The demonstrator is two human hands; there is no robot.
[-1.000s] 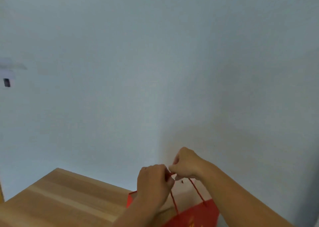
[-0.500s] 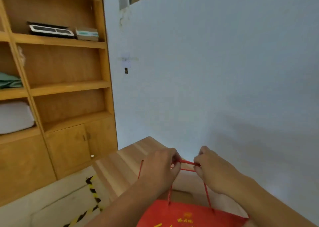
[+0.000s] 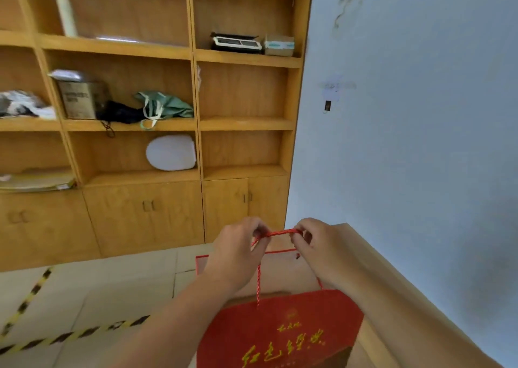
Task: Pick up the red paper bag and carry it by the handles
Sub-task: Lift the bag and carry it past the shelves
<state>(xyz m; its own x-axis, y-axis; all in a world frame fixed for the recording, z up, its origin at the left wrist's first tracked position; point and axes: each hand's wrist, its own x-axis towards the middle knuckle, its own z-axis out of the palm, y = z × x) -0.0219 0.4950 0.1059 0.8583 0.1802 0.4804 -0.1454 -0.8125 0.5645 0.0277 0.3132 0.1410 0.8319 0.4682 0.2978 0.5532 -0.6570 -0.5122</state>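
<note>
The red paper bag (image 3: pixel 283 331) with gold lettering hangs at the bottom centre, its mouth open. Its red twisted rope handles (image 3: pixel 280 232) stretch taut between my two hands. My left hand (image 3: pixel 238 251) is closed on the left end of the rope. My right hand (image 3: pixel 322 248) pinches the right end with its fingers. Both hands sit side by side just above the bag's top edge. The bag's lower part is cut off by the frame.
A wooden shelving unit (image 3: pixel 196 56) with cabinets fills the left and centre, holding a box, a green bag and a white lid. A pale wall (image 3: pixel 420 143) stands on the right. A wooden tabletop (image 3: pixel 372 258) lies beneath my right arm. Black-yellow tape (image 3: pixel 70 334) marks the tiled floor.
The view has swung to the left, from the bare wall to the shelving unit. My hands moved slightly apart along the handles, and the bag now hangs beside the table over the floor.
</note>
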